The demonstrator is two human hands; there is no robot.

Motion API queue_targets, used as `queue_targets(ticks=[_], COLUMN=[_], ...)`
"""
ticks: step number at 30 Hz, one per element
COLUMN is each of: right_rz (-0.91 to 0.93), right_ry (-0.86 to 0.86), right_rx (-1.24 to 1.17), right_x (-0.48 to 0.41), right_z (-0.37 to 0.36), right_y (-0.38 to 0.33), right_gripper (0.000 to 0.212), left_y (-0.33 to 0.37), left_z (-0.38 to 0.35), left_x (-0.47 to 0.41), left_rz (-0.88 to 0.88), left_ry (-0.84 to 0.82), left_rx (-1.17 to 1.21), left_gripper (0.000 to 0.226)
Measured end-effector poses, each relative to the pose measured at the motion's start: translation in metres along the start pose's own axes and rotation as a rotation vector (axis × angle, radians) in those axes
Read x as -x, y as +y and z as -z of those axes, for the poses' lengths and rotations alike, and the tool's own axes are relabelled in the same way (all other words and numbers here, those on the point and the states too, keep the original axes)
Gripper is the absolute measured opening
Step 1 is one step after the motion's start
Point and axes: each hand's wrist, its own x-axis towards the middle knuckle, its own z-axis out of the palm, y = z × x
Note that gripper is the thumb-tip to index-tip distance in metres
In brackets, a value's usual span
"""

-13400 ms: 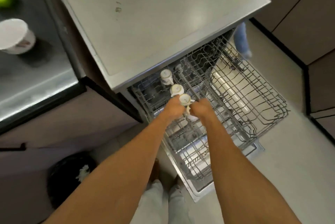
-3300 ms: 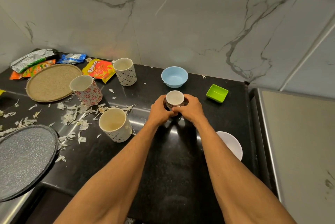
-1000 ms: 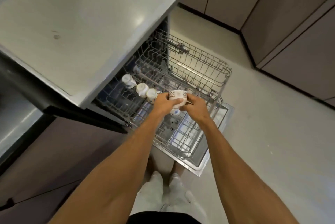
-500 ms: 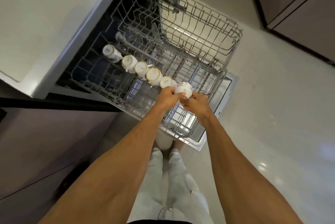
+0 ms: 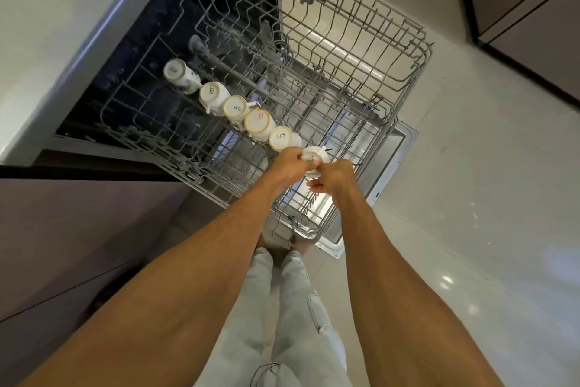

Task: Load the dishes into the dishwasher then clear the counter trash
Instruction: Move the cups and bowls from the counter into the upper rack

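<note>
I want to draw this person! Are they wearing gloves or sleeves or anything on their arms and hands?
No gloves and no sleeves: the left hand and right hand are bare, and so are both forearms. No watch, ring or bracelet shows. Below them you can see light, pale trousers.

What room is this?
Most likely a home kitchen: a pulled-out dishwasher rack holds a row of upside-down cups, with cabinet doors nearby.

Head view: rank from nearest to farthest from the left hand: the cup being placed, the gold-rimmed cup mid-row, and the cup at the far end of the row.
1. Cup being placed: touching the left hand, at the row's near end.
2. Gold-rimmed cup: mid-row, up and left of the hand.
3. Far-end cup: deepest in the rack, by the dishwasher opening.
</note>
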Motion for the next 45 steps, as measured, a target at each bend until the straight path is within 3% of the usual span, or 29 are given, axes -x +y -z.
queue_targets(ticks=[7, 13, 17, 20, 21, 24, 26, 32, 37, 45], right_rz=[-0.009, 0.002, 0.014, 0.050, 0.090, 0.225, 0.309, 0.534, 0.798, 1.076], right_ry=[-0.030, -0.039, -0.019, 0.053, 0.088, 0.140, 0.129, 0.003, -0.211, -0.483], right_rx=[0.062, 0.103, 0.110, 0.141, 0.185, 0.273, 0.302, 0.386, 0.515, 0.593], right_x=[-0.009, -0.013, -0.010, 0.000, 0.007, 0.032, 0.053, 0.126, 0.194, 0.295], right_z=[-0.006, -0.013, -0.015, -0.011, -0.010, -0.008, -0.011, -0.056, -0.135, -0.293], right_y=[-0.001, 0.002, 0.003, -0.001, -0.004, -0.016, -0.029, -0.080, -0.115, -0.125], right_gripper=[0.030, 0.030, 0.026, 0.013, 0.009, 0.028, 0.030, 0.015, 0.018, 0.013], left_y=[0.000, -0.008, -0.010, -0.006, -0.005, 0.000, 0.001, 0.008, -0.010, -0.090], left_z=[-0.003, -0.003, -0.002, 0.002, 0.005, 0.020, 0.035, 0.100, 0.172, 0.287], left_x=[-0.005, -0.014, -0.009, 0.003, 0.009, 0.030, 0.046, 0.115, 0.184, 0.302], left_rz=[0.018, 0.035, 0.011, 0.005, 0.002, -0.016, -0.039, -0.135, -0.250, -0.241], left_ry=[0.018, -0.021, -0.024, -0.019, 0.002, 0.102, 0.177, 0.392, 0.677, 1.058], left_rx=[0.002, -0.017, -0.019, 0.019, 0.045, 0.118, 0.136, 0.224, 0.225, 0.517], left_gripper=[0.027, 0.051, 0.044, 0.026, 0.031, 0.051, 0.056, 0.034, 0.019, 0.022])
